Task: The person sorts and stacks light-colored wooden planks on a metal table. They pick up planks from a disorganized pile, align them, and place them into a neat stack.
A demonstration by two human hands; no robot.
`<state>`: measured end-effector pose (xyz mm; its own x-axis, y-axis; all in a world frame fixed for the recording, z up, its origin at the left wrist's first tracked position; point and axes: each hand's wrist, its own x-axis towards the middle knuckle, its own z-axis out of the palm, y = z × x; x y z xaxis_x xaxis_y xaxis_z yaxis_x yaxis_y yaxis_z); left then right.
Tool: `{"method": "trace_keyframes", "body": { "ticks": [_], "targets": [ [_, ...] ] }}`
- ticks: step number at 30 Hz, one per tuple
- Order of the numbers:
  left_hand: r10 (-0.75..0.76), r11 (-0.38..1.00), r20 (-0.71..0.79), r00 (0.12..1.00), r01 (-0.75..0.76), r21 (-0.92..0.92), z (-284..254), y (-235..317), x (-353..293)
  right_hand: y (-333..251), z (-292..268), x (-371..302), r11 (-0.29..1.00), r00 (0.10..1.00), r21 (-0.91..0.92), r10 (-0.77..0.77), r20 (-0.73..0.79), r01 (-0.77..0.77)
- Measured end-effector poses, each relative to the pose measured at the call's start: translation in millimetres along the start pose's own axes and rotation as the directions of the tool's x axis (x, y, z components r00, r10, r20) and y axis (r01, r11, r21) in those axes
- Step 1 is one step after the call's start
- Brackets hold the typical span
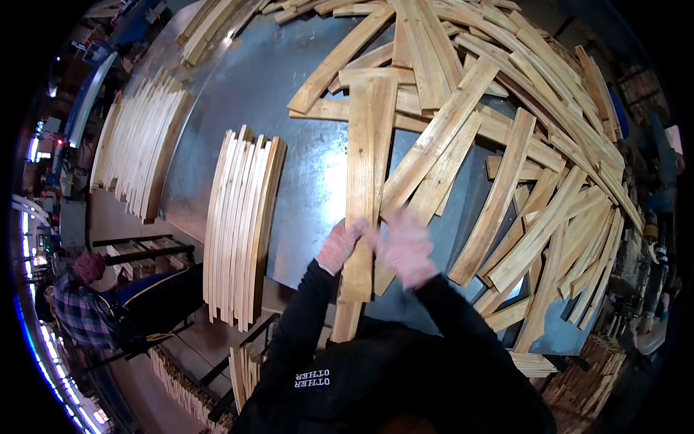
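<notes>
A wooden board (370,152) lies lengthwise in front of me on the metal table, its near end reaching toward my body. Another board (347,322) pokes out beneath that end. My left hand (338,246), in a pink glove, grips the board's left edge, with fingertips over its top face. My right hand (405,249), also gloved, is at the board's right side, near the low end of a slanting board (441,134). Motion smears its fingers, so I cannot tell whether they hold anything.
Loose boards (538,202) lie jumbled across the right and far side of the metal table (303,195). A neat row of boards (242,228) stands left of me, with another row (141,145) beyond. A person (90,307) in a plaid shirt is at lower left.
</notes>
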<state>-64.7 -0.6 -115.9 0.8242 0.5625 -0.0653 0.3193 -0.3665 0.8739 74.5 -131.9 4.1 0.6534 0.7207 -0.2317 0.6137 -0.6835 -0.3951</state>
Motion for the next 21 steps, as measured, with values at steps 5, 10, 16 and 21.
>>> {"method": "trace_keyframes", "body": {
  "ticks": [5,10,16,21],
  "targets": [
    [-0.41,0.792,0.161,0.898,0.438,-0.425,-16.4,66.4,8.5,45.9,-26.5,145.1,0.907,0.816,0.079,0.409,-0.409,-0.414],
    [-0.447,0.796,-0.013,0.894,0.391,-0.463,-29.3,55.7,0.4,53.3,-15.8,140.4,0.893,0.779,0.341,0.43,-0.457,-0.293],
    [-0.495,0.651,0.128,0.859,0.465,-0.6,-3.9,-2.9,10.6,-25.6,43.8,-7.9,0.905,0.999,0.424,-0.02,-0.028,0.03],
    [-0.519,0.676,0.081,0.851,0.466,-0.571,13.0,42.3,5.6,38.2,19.2,12.9,0.952,0.818,-0.035,0.242,-0.522,-0.304]
  ]
}}
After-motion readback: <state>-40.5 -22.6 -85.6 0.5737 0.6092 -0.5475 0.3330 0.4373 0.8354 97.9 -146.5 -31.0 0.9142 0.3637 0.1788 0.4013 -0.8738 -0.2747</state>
